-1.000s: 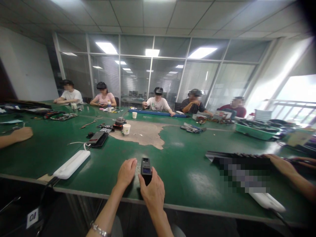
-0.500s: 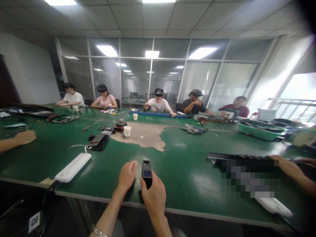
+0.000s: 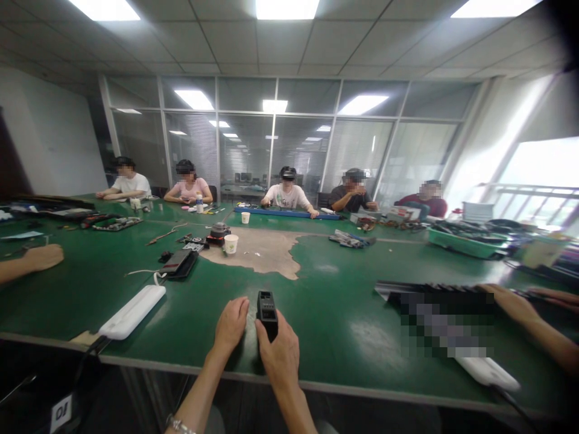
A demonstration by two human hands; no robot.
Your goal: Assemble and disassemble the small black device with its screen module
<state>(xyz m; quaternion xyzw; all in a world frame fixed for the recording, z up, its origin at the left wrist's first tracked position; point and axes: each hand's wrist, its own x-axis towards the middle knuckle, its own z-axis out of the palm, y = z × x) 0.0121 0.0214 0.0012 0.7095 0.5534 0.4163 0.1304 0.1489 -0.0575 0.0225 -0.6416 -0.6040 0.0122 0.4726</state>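
Note:
My right hand (image 3: 280,349) grips a slim black handheld device (image 3: 266,310) with a small screen and buttons on its face. It stands tilted up over the near part of the green table (image 3: 325,325), thumb on its left side and fingers behind its right side. Just left of the device, my left hand (image 3: 231,325) rests on the table with its fingers curled together; no object shows in it. A narrow gap separates this hand from the device.
White power strips (image 3: 133,312) (image 3: 488,367) lie on both sides. Another person's hand (image 3: 511,304) touches a black strip-like part (image 3: 434,294) at right; another hand (image 3: 45,258) is at left. Paper cups (image 3: 230,244), pliers (image 3: 351,239) and a green basket (image 3: 468,241) stand farther off.
The view has tipped slightly upward and shifted a little right. The device's screen looks darker than before. Both my hands keep nearly the same pose.

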